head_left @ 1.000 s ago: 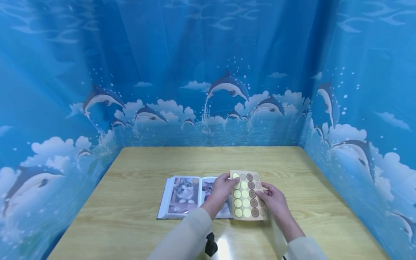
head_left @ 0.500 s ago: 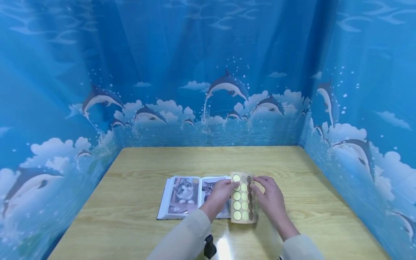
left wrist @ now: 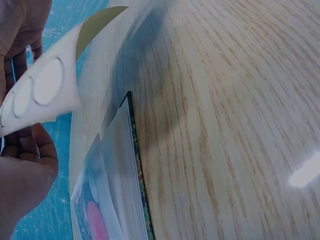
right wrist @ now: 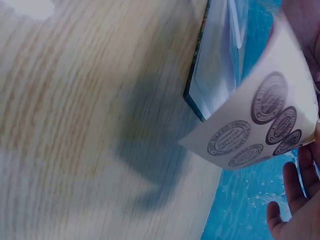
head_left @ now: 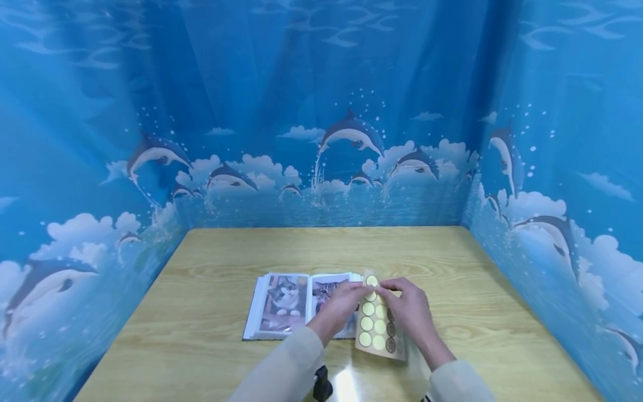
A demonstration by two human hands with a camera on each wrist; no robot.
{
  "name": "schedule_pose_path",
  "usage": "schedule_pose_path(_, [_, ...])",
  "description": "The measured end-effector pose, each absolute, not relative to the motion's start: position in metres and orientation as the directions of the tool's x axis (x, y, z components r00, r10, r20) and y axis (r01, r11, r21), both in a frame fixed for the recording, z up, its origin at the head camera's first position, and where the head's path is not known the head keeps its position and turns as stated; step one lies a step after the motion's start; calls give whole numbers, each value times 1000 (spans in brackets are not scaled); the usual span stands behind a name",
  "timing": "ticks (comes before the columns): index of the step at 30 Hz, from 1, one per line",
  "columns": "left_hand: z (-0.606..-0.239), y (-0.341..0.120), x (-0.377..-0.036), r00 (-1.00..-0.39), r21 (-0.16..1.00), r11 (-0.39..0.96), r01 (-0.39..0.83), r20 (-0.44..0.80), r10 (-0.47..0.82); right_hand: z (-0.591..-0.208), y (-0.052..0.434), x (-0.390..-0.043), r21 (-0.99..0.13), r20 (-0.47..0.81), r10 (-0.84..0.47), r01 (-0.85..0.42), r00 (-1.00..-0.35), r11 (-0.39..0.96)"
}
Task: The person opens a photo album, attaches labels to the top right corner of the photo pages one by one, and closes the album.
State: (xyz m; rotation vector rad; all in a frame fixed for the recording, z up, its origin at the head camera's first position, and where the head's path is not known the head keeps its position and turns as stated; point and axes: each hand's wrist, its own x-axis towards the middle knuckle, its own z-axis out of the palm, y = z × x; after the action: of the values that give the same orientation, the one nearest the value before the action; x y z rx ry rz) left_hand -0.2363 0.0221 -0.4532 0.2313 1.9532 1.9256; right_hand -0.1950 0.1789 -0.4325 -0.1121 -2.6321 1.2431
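I find both hands raised just above the desk, meeting at the top edge of one sticker sheet. The left hand pinches the sheet's upper left corner. The right hand has its fingers curled at the upper right edge, thumb and forefinger closed near the topmost round sticker; whether they pinch that sticker or only the sheet beside it, I cannot tell from the head view.

The sheet hangs between the two hands, its long axis running from the hands down toward me, its lower end close over the desk. It lies directly under and between the hands, neither hand clearly nearer; the right hand covers more of its right column. In the right wrist view the sheet bows, with brown printed seals showing on it; in the left wrist view the sheet shows pale blank circles.

Counts: one sheet; on it I can see roughly six pale green rounds and two or three brown ones, the rest hidden by the right hand. One photo album lies open on the desk just left of the sheet, partly under the left hand, two cat pictures showing. A blue dolphin-print curtain encloses the desk on three sides.
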Motion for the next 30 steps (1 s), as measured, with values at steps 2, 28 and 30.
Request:
schedule_pose_path(2, [-454, 22, -236, -907, 988, 40, -150, -153, 391, -432, 179, -195, -807, 126, 186, 8, -975, 590])
schedule_pose_path(28, [-451, 24, -231, -930, 978, 164, -128, -176, 323, -442, 181, -195, -683, 237, 131, -69, -963, 727])
schedule_pose_path(30, [-450, 24, -229, -929, 978, 161, -129, -176, 326, -442, 181, -194, -696, 226, 136, -62, -965, 716])
